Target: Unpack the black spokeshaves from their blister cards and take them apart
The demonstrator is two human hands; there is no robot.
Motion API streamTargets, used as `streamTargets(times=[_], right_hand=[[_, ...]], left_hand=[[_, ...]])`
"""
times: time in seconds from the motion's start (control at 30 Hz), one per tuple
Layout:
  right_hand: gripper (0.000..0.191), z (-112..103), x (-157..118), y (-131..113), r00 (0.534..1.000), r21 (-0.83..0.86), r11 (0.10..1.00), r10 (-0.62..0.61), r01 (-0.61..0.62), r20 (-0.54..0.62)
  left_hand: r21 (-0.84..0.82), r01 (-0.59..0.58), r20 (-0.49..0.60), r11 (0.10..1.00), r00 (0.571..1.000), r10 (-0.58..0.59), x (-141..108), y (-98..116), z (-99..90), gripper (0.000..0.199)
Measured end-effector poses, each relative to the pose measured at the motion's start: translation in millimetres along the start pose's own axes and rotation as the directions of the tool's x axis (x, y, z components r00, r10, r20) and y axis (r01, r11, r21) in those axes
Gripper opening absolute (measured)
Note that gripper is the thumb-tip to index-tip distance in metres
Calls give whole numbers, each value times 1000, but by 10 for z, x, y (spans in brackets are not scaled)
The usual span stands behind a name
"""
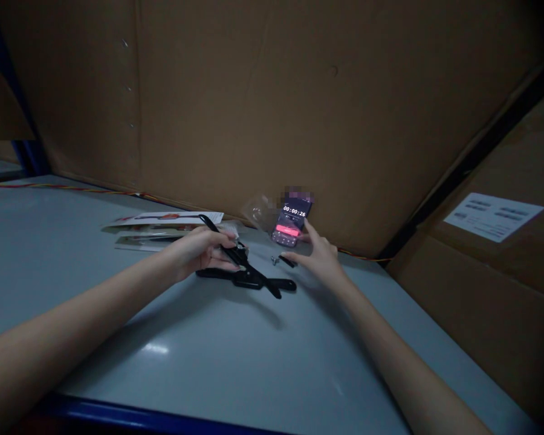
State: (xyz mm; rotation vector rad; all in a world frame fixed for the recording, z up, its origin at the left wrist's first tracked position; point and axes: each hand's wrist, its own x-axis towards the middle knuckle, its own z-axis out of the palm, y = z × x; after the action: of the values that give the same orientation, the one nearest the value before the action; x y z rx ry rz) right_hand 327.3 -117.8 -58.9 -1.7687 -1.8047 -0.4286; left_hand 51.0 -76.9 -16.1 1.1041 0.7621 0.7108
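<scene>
My left hand (208, 249) is closed around a slim black curved piece (229, 249), its kind unclear, which slants down to the right. Under it, a black flat part with a rounded end (283, 284) lies crosswise on the table, so the two look like an X. I cannot tell whether they are joined. My right hand (321, 252) has its thumb and index finger apart. Its thumb tip is at a short black strip (288, 261), and several small metal screws (274, 260) lie just left of that. The index finger is beside a phone (292, 220).
The phone leans at the back, showing a timer, beside a clear plastic bag (259, 212). Flat printed packages (140, 228) lie stacked on the grey table (199, 356). A cardboard wall (236, 109) stands behind, a labelled carton (494, 241) at right, and twisted wire (86, 190) along the back.
</scene>
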Motion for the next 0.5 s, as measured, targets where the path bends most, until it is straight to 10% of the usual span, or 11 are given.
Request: streamTargets(times=[0.27, 0.5], right_hand=[[66, 227, -71, -156, 965, 74, 984, -172, 160, 200], [69, 139, 60, -194, 983, 173, 969, -180, 175, 19]], left_hand=[[49, 29, -14, 998, 999, -29, -47, -42, 78, 30], [43, -14, 43, 999, 999, 12, -59, -28, 71, 31]])
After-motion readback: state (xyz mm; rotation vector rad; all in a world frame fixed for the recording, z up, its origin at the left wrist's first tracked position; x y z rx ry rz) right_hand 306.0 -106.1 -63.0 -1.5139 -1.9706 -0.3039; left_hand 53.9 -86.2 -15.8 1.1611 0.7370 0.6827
